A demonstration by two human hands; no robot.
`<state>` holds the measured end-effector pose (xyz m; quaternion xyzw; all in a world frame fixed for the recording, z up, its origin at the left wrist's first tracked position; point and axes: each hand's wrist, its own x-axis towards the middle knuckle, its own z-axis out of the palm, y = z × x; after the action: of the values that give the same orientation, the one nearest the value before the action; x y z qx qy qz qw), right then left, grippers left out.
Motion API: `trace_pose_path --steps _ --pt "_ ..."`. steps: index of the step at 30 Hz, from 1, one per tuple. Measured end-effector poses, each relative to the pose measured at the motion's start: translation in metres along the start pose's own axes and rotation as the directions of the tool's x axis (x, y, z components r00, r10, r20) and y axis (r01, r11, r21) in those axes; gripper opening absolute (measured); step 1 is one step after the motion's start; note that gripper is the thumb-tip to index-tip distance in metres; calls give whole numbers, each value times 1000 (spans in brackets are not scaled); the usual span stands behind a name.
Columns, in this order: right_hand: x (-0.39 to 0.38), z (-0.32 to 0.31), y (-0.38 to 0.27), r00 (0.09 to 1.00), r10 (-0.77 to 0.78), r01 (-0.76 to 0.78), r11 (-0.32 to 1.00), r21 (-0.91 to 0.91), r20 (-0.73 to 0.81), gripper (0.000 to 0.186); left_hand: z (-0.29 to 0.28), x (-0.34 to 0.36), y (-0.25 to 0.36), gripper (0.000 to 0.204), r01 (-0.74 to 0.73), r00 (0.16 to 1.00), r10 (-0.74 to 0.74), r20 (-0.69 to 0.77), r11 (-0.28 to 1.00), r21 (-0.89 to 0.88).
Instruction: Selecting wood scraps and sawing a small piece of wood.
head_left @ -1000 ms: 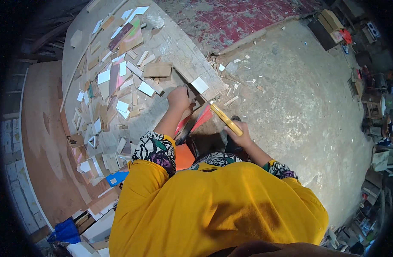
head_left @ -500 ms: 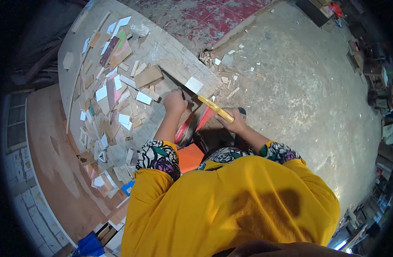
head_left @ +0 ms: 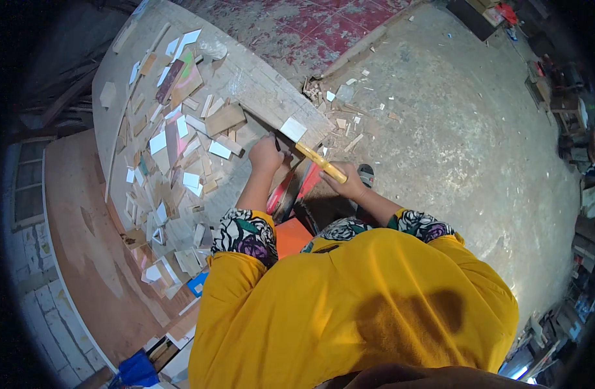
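Note:
My right hand [head_left: 347, 179] is closed round the yellow handle [head_left: 323, 162] of what looks like a handsaw. A thin dark strip runs from the handle toward the far left, apparently its blade seen edge-on; I cannot make out teeth. Just left of it, my left hand [head_left: 266, 154] is closed and low, with something small and dark at its fingertips that I cannot make out. A white square piece [head_left: 293, 129] lies beside the strip, near the handle's far end. A plain wooden block [head_left: 225, 120] sits beyond my left hand.
Many wood and white offcuts [head_left: 181, 126] cover the pale board [head_left: 252, 81] to the left. Chips lie on the concrete floor [head_left: 440, 142] at right. Red tiles [head_left: 323, 29] are at the far side. A brown panel [head_left: 83, 240] and blue bag [head_left: 138, 369] are at left.
The yellow handle and my right hand have shifted slightly left and away from me. My left hand stays in nearly the same spot. The whole view has shifted a little.

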<state>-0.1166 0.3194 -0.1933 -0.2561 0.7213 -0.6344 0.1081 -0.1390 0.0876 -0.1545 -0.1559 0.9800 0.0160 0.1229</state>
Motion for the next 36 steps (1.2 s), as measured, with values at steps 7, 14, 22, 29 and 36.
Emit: trace_pose_path --steps 7,14,22,29,36 --pt "7 -76 -14 907 421 -395 870 296 -28 28 -8 5 -17 53 61 998 -61 3 988 -139" --pt "-22 -112 -19 936 341 -331 938 106 -90 23 14 4 -24 69 -135 916 12 -402 950 -280" --pt "-50 -104 -30 938 344 -337 934 117 -48 23 53 5 34 58 -60 914 -125 -386 899 -433" --pt "-50 -106 -25 979 206 -205 976 -74 8 20 56 26 64 48 -184 847 -85 -524 879 -440" --pt "-60 -96 -15 982 78 -38 973 -227 170 23 65 28 64 54 -168 851 -50 -522 917 -362"
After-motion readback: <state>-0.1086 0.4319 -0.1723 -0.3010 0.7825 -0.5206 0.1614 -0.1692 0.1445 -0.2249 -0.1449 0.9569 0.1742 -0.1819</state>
